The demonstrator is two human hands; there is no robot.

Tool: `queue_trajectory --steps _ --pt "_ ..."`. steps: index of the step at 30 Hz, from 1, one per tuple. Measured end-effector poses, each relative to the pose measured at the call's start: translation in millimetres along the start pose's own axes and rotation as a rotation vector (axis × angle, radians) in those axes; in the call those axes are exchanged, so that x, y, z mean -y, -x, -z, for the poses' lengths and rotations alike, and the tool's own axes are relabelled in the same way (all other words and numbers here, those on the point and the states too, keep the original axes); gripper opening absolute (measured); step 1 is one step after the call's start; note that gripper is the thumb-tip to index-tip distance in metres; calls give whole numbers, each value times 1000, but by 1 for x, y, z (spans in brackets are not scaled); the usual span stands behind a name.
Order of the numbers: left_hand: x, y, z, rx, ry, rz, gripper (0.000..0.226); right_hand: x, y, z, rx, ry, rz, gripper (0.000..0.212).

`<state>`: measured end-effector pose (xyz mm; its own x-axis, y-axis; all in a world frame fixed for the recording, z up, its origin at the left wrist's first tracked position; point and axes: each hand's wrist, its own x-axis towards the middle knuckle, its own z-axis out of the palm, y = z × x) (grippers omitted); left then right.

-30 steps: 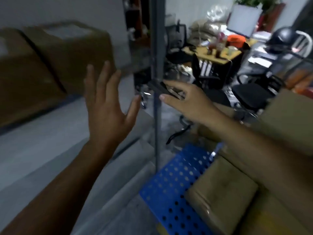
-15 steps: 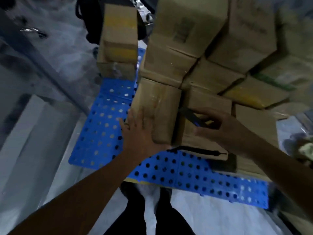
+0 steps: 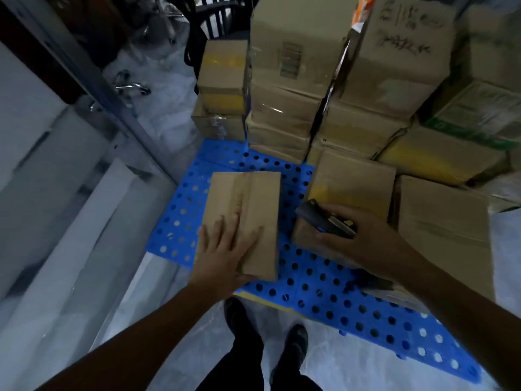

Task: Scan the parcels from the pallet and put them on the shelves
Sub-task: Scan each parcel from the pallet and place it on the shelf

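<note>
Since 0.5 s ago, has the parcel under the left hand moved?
Yes. The parcel under the left hand has come away leftward from the neighbouring box it touched; blue pallet now shows between them.

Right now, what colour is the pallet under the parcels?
The pallet is bright blue with round holes; head view.
</note>
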<state>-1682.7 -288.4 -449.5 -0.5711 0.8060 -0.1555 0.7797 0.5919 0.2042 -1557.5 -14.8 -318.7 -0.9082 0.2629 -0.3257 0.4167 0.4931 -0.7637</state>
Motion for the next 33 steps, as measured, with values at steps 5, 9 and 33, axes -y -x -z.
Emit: queue_trajectory --steps 5,9,33 --pt "10 35 -6 -293 627 22 84 2 2 7 109 24 92 85" --pt "-1 59 -9 -417 822 145 93 9 -1 14 151 107 139 87" --pt "3 76 42 -287 206 433 76 66 -27 -15 204 609 259 71"
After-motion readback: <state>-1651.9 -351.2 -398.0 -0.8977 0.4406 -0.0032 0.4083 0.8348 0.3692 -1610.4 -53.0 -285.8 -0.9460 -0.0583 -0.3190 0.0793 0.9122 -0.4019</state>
